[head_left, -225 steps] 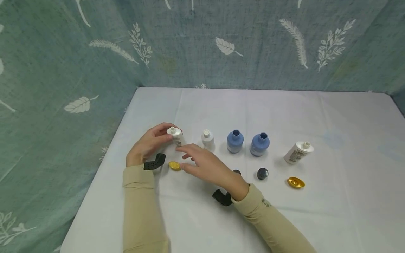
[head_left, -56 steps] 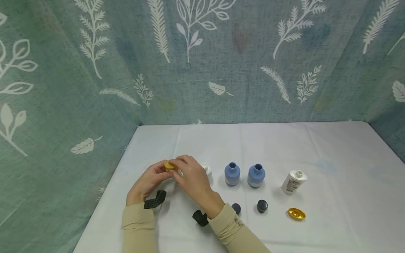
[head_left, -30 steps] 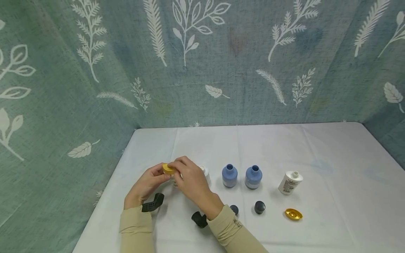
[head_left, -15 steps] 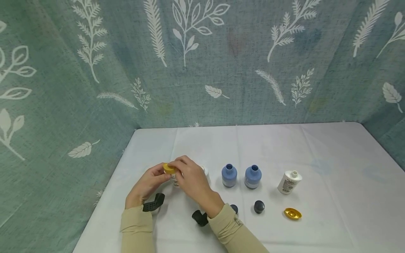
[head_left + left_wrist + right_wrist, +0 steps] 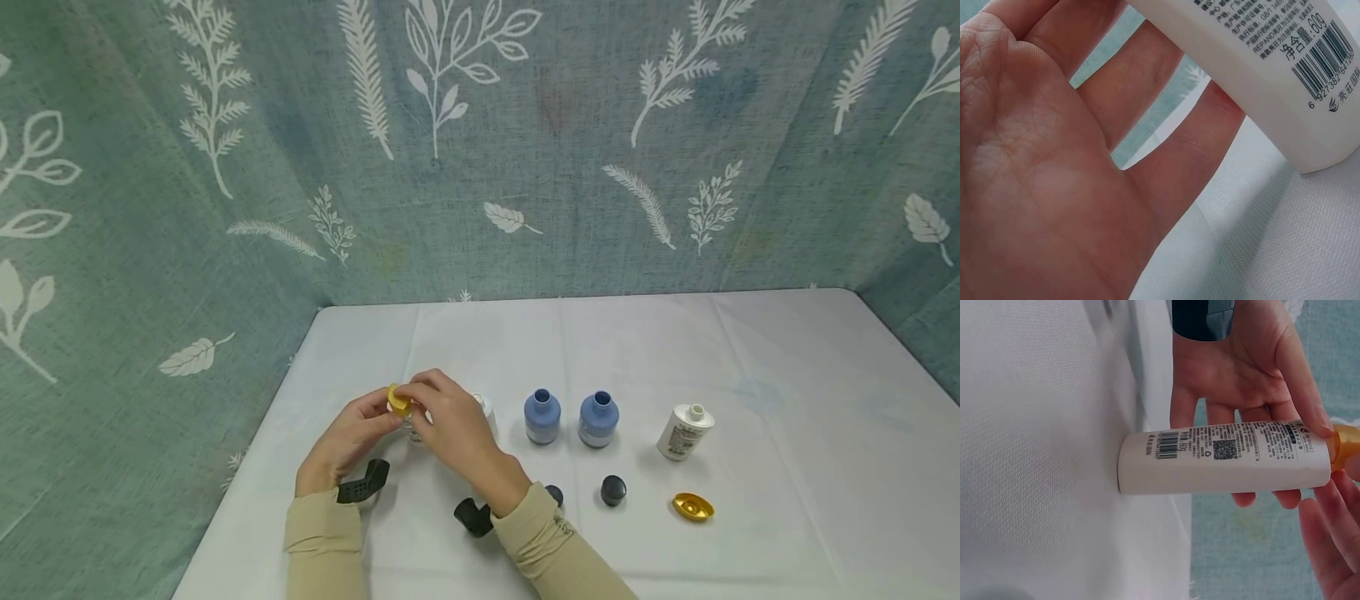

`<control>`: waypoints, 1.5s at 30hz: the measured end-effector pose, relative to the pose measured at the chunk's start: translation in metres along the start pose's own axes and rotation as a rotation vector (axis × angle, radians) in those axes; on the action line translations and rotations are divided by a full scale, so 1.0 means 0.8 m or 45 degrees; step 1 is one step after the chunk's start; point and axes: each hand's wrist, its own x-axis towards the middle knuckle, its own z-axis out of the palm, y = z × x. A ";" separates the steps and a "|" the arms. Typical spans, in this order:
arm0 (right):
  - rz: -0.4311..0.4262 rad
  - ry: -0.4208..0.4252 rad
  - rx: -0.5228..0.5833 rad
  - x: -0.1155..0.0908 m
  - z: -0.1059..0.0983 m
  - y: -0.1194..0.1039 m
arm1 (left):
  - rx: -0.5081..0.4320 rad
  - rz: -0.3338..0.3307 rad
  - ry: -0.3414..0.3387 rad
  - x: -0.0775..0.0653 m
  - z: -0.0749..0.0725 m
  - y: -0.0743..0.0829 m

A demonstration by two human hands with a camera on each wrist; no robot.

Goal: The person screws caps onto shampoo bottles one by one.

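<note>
At the table's left side, my left hand (image 5: 347,435) holds a white flat-sided bottle (image 5: 1210,462) with a printed label and barcode. The bottle stands upright, and its base seems to touch the cloth in the right wrist view. My right hand (image 5: 459,429) pinches a gold cap (image 5: 399,402) at the bottle's top. In the right wrist view the cap sits over the neck, tight against or very near the shoulder; how firmly it is seated cannot be told. The right fingers hide part of the cap and bottle in the head view.
Behind my right hand, a small white bottle (image 5: 484,410) is partly hidden. Two uncapped blue bottles (image 5: 542,417) stand right of it. Farther right are an uncapped white bottle (image 5: 685,433) and a gold cap (image 5: 693,507). Two black caps (image 5: 613,491) lie nearer, one partly behind my sleeve.
The gold cap, lying on the cloth at first, is now at the top of the left-hand bottle between my right fingers. Over the last second it has turned; both arms stay nearly still.
</note>
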 end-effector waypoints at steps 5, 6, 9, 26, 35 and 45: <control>-0.002 -0.002 0.000 0.000 0.001 -0.001 | -0.026 0.025 -0.030 0.000 -0.001 0.001; -0.003 -0.001 -0.002 0.001 0.001 -0.001 | -0.027 0.029 -0.036 0.000 -0.001 0.001; -0.007 -0.003 -0.013 0.001 0.001 -0.001 | -0.026 0.020 -0.030 0.000 -0.001 0.002; -0.016 -0.042 -0.063 0.001 0.002 -0.001 | 0.030 -0.086 0.089 0.000 0.003 0.002; -0.002 -0.060 -0.073 0.001 0.001 -0.001 | 0.016 -0.076 0.062 0.000 0.002 0.000; 0.035 -0.080 -0.064 0.001 -0.001 -0.005 | 0.010 -0.106 0.080 -0.001 0.007 0.009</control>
